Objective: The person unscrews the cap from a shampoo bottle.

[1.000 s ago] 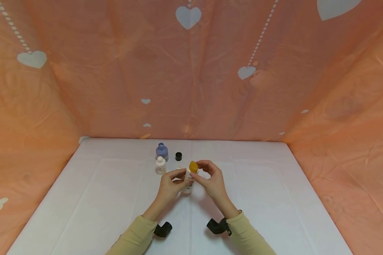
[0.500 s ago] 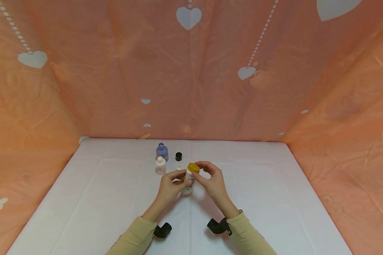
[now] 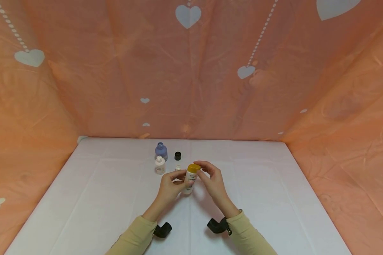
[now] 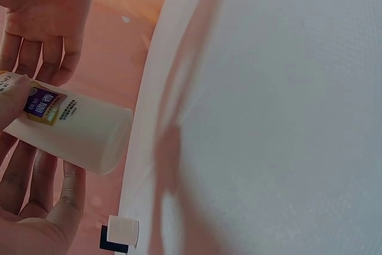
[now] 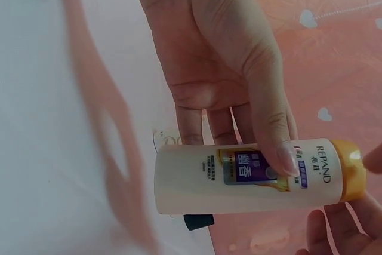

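In the head view, my left hand (image 3: 168, 185) grips a white shampoo bottle (image 3: 191, 177) held tilted above the table, its thumb across the front. The purple-and-gold label (image 5: 248, 166) reads clearly in the right wrist view. A gold cap (image 3: 193, 168) sits level on the bottle's top. My right hand (image 3: 215, 181) has its thumb and curled fingers about this cap, fingertips at its edge. In the left wrist view the cap is out of frame, and the bottle's base (image 4: 113, 141) points toward the table.
Behind the hands stand a blue bottle (image 3: 161, 151) and a small white bottle (image 3: 160, 165), both uncapped. A black cap (image 3: 177, 156) lies to their right, and a small white cap (image 3: 177, 168) shows just behind the left fingers. Orange curtains (image 3: 121, 71) enclose the white table (image 3: 258, 198).
The gold cap was tilted up over the bottle a second ago and now lies flat on its top. The right thumb has shifted slightly along the cap; the left hand keeps its hold.
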`<state>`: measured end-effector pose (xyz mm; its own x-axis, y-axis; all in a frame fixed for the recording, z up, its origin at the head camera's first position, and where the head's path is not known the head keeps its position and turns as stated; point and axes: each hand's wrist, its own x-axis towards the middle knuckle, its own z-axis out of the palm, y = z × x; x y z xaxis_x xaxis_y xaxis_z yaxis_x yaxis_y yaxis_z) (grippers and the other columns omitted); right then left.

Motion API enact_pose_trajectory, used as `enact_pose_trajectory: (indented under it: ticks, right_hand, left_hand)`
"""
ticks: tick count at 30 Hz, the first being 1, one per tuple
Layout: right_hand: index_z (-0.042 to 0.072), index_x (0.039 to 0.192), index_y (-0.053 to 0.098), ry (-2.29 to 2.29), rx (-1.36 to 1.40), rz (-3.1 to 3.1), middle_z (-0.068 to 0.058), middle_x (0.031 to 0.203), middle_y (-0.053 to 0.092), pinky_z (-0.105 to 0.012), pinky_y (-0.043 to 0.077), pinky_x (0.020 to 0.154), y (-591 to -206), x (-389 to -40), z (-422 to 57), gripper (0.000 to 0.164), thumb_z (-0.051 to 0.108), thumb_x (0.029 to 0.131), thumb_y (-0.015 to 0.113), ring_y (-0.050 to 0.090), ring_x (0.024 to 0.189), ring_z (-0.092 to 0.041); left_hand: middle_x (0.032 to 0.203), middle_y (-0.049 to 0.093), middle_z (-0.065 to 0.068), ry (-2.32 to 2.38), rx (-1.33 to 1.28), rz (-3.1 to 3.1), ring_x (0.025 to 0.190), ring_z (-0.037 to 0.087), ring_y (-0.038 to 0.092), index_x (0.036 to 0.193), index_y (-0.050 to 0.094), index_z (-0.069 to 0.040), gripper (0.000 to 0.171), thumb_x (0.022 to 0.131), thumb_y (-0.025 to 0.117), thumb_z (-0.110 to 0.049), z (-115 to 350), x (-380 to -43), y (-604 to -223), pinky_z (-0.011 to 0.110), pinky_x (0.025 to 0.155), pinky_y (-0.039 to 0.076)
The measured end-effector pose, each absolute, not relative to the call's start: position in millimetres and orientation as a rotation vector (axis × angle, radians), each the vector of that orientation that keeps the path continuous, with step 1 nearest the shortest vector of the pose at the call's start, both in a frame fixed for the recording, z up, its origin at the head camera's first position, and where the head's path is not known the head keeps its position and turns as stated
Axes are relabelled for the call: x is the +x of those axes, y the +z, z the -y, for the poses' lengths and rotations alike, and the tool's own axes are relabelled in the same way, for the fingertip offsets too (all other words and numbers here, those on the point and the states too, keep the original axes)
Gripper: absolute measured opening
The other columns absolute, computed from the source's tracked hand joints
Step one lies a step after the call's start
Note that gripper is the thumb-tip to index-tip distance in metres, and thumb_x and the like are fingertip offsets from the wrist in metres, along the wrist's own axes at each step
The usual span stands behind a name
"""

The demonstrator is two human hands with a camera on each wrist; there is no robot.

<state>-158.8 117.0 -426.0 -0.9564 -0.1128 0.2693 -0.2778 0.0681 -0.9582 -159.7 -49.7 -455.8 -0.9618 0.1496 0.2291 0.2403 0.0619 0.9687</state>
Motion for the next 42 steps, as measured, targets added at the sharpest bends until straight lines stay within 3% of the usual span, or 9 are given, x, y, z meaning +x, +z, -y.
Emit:
enact_pose_trajectory:
  ticks: [12,19,27,35,42]
  right_hand:
    - [-0.006,0.110,0.059,1.921,0.228,2.109,-0.026,0.106,0.060,-0.048,0.040,0.092,-434.5,-164.7,-115.2,0.029,0.001,0.085,0.070,0.055,0.103,-0.036]
    - [0.003,0.103,0.065,1.899,0.202,2.097,-0.013,0.101,0.065,-0.052,0.040,0.094,-455.7,-172.8,-116.8,0.027,0.012,0.081,0.078,0.057,0.101,-0.033]
    - [0.005,0.107,0.067,1.890,0.243,2.086,-0.007,0.106,0.066,-0.050,0.042,0.095,-459.9,-173.0,-114.5,0.030,0.011,0.080,0.079,0.058,0.101,-0.030]
    - [-0.003,0.113,0.066,1.891,0.270,2.148,-0.017,0.109,0.066,-0.056,0.039,0.097,-437.4,-161.0,-111.1,0.034,0.007,0.082,0.076,0.056,0.105,-0.041]
    - [-0.003,0.112,0.066,1.832,0.237,2.211,-0.015,0.107,0.066,-0.048,0.040,0.095,-422.4,-153.7,-108.7,0.034,0.007,0.082,0.076,0.057,0.104,-0.033]
  left_hand:
    - [0.099,0.069,0.017,-2.020,-0.303,2.231,0.084,0.030,0.063,0.108,0.069,0.006,0.033,0.076,0.079,0.001,47.3,-160.7,-451.1,0.024,0.067,0.054]
    - [0.098,0.069,0.016,-2.002,-0.240,2.178,0.082,0.028,0.063,0.107,0.069,0.005,0.034,0.075,0.080,0.001,46.0,-171.1,-471.9,0.025,0.065,0.055]
    - [0.098,0.070,0.013,-2.019,-0.263,2.159,0.081,0.022,0.063,0.106,0.071,0.001,0.034,0.075,0.082,-0.006,43.8,-175.0,-484.0,0.026,0.065,0.055]
    - [0.098,0.070,0.011,-2.029,-0.255,2.155,0.080,0.023,0.065,0.105,0.072,-0.002,0.034,0.073,0.083,-0.007,41.4,-174.5,-485.1,0.027,0.065,0.056]
    - [0.100,0.069,0.012,-2.022,-0.280,2.162,0.079,0.022,0.066,0.106,0.072,0.000,0.035,0.073,0.083,-0.006,38.7,-174.6,-485.3,0.025,0.066,0.056]
